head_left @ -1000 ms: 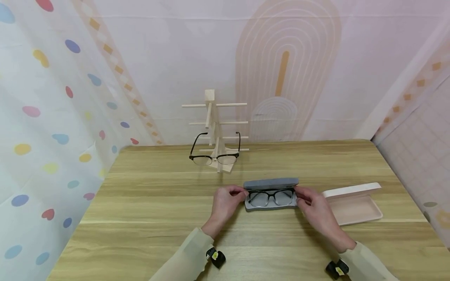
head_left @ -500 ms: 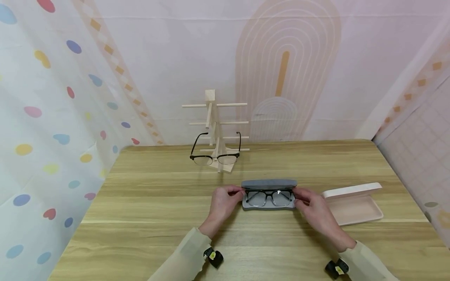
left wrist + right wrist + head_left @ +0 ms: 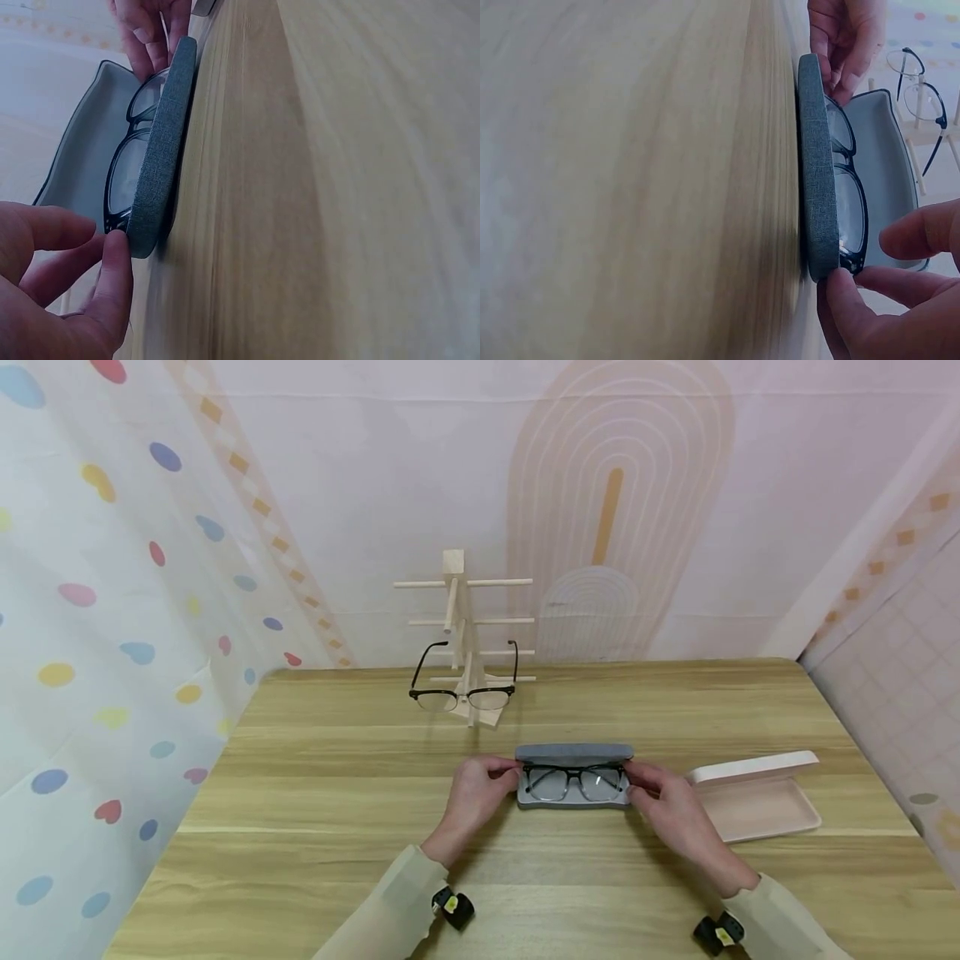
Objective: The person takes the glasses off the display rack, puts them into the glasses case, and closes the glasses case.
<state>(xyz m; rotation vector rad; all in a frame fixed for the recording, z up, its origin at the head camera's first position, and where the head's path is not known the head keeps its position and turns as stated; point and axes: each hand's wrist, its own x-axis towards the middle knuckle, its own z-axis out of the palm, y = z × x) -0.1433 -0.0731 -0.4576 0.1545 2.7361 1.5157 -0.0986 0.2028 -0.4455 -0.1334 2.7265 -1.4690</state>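
A grey glasses case (image 3: 573,804) lies with its lid raised on the table. Black-framed glasses (image 3: 573,772) rest inside it, lenses toward me and temples folded behind. My left hand (image 3: 478,793) holds the case's left end, its thumb (image 3: 116,262) at the corner beside the glasses' hinge. At the right end my right hand (image 3: 671,810) grips the case the same way, thumb (image 3: 844,289) on the front corner. In the right wrist view the right index finger stands off the lid. The fingertips behind the case's ends are partly hidden.
A wooden glasses stand (image 3: 454,562) with several pegs stands behind the case, bearing a second pair of glasses (image 3: 487,693). A pale pink case (image 3: 757,810) lies open beside my right hand. Patterned curtains (image 3: 375,485) border the table (image 3: 300,827).
The grey case and the glasses have shifted slightly left and turned straight, with both hands moving along. Over the last half second the hands and case have stayed nearly still.
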